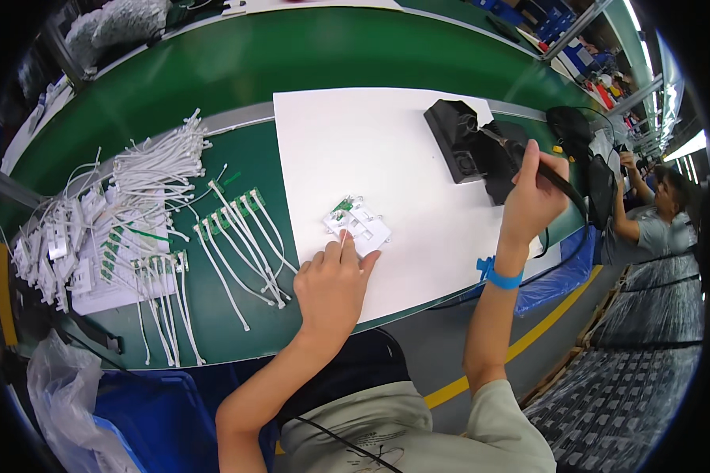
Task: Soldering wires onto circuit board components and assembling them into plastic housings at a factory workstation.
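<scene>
A small white plastic housing [375,234] with a bit of green circuit board [344,205] at its far corner lies on a large white sheet [402,272]. My left hand [331,284] holds it down, index finger on top and thumb against the near side. In my right hand [535,201] is a soldering iron [515,148], gripped like a pen, its cable trailing over the hand. The iron's tip is at a black soldering iron stand [448,143] on the sheet's far right. Whether tip and stand touch, I cannot tell.
Small green circuit boards with white cables [241,236] lie left of the sheet. Beyond them are a bundle of white cables [158,169] and heaped white housings [51,236]. A blue bin [162,418] stands below the table's left edge. Another person [661,213] sits at far right.
</scene>
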`<state>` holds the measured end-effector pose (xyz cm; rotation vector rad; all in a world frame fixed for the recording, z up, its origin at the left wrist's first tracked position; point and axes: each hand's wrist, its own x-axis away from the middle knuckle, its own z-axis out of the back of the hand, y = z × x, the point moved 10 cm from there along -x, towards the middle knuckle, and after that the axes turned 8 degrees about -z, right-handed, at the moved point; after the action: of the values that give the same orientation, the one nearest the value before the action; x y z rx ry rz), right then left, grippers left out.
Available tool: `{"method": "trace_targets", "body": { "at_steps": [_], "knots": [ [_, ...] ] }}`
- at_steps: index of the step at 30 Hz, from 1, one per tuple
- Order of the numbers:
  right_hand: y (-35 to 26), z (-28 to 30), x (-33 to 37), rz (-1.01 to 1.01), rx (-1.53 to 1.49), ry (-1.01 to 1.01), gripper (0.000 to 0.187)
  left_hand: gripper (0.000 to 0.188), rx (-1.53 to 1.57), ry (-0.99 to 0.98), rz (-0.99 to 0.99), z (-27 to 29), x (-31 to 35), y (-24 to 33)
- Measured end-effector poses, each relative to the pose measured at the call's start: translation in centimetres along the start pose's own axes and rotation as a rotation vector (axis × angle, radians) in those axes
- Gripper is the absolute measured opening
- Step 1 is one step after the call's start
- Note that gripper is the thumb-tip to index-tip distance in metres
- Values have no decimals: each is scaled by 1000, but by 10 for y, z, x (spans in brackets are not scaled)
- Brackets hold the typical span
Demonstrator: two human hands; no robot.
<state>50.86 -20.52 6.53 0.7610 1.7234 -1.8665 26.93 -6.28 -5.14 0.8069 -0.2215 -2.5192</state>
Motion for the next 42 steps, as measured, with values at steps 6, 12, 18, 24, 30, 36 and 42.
{"method": "trace_targets", "body": {
  "at_steps": [6,12,18,24,30,36,42],
  "knots": [
    [15,-18,-10,48,163,-35,24,43,38,-9,30,1,1,-2],
    [46,-44,-15,-42,246,-102,24,46,25,25,8,4,1,-1],
    [94,-73,-13,-279,114,-224,24,46,44,37,-9,1,3,0],
    [103,-69,-11,-402,0,-204,26,45,49,43,-21,0,4,0],
    [118,-69,-2,-461,-33,-274,27,47,16,37,-34,-1,9,3],
    [123,-56,58,-600,5,-385,30,47,-13,-37,-14,-3,8,2],
    [27,-57,157,-308,156,-810,24,41,44,-84,6,15,2,-7]
  ]
}}
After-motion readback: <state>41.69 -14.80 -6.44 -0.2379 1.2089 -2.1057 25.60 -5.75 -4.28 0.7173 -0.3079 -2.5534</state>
